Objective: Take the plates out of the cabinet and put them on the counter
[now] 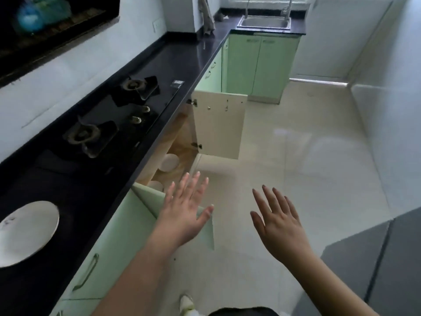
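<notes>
We see 1 plate [26,231] already lying on the dark surface [95,179] at near left, so part of the job looks done. More plates [169,162] sit low inside the open cabinet [182,133], its 2 doors swung out for access. Our left hand [185,207] reaches toward that opening with fingers spread and holding nothing; our right hand [279,216] hovers to its right over the floor [307,156], also spread and empty, probably ready to help lift the next plate.
</notes>
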`<move>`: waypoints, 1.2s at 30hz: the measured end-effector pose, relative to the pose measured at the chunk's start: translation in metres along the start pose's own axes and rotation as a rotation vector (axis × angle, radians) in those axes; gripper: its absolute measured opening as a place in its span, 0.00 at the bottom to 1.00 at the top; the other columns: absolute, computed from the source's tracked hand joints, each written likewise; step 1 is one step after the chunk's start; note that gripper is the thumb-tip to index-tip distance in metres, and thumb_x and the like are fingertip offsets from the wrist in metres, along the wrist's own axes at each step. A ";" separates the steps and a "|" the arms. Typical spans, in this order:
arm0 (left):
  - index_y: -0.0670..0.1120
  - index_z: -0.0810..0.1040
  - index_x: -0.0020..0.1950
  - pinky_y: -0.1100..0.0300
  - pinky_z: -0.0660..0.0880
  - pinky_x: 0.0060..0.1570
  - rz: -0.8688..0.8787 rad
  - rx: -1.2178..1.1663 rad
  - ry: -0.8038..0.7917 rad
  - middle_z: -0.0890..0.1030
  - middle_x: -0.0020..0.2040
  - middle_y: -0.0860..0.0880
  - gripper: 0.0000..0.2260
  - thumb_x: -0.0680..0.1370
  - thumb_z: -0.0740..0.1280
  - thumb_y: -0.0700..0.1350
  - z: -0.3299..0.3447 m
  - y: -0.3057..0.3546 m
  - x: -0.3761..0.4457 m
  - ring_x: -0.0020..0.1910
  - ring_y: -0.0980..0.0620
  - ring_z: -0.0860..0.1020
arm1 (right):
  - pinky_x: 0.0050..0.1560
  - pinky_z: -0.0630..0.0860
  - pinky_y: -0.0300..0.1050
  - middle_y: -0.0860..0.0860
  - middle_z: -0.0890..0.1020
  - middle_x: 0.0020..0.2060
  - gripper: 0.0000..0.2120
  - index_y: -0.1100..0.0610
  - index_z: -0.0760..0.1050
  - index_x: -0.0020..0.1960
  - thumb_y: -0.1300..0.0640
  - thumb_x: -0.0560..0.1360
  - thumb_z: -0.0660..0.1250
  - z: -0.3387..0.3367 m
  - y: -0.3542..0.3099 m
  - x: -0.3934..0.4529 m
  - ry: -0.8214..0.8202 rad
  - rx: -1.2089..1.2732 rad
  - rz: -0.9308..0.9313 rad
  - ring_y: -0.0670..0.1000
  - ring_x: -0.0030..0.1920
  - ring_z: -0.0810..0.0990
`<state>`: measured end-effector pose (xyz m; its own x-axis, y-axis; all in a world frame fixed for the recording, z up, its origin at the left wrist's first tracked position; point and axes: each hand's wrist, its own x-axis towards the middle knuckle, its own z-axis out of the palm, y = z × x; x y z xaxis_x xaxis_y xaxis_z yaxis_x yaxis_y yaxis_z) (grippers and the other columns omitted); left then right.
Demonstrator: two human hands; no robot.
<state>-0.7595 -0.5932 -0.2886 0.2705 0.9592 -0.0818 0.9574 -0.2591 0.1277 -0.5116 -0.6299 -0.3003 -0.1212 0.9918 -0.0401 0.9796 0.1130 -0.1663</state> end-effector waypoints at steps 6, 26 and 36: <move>0.60 0.28 0.75 0.53 0.27 0.72 0.094 0.024 -0.040 0.30 0.78 0.56 0.30 0.80 0.41 0.65 0.002 0.043 0.029 0.73 0.56 0.26 | 0.73 0.30 0.45 0.47 0.42 0.79 0.28 0.43 0.32 0.75 0.37 0.78 0.34 0.000 0.046 -0.003 0.007 0.044 0.111 0.45 0.75 0.32; 0.58 0.38 0.79 0.49 0.33 0.74 0.323 0.036 -0.070 0.38 0.81 0.55 0.29 0.81 0.44 0.62 0.022 0.076 0.216 0.77 0.52 0.33 | 0.72 0.30 0.45 0.48 0.42 0.79 0.29 0.44 0.36 0.78 0.38 0.79 0.37 -0.008 0.127 0.091 0.002 -0.027 0.383 0.50 0.78 0.38; 0.58 0.37 0.79 0.51 0.30 0.73 0.273 0.064 -0.065 0.38 0.81 0.55 0.29 0.81 0.43 0.62 0.033 0.140 0.316 0.77 0.52 0.33 | 0.71 0.30 0.45 0.48 0.44 0.79 0.30 0.45 0.38 0.79 0.37 0.78 0.35 -0.010 0.226 0.172 -0.019 0.017 0.336 0.50 0.78 0.40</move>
<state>-0.5367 -0.3302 -0.3293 0.5230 0.8444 -0.1161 0.8522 -0.5153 0.0908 -0.3096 -0.4327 -0.3347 0.2053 0.9720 -0.1140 0.9624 -0.2217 -0.1571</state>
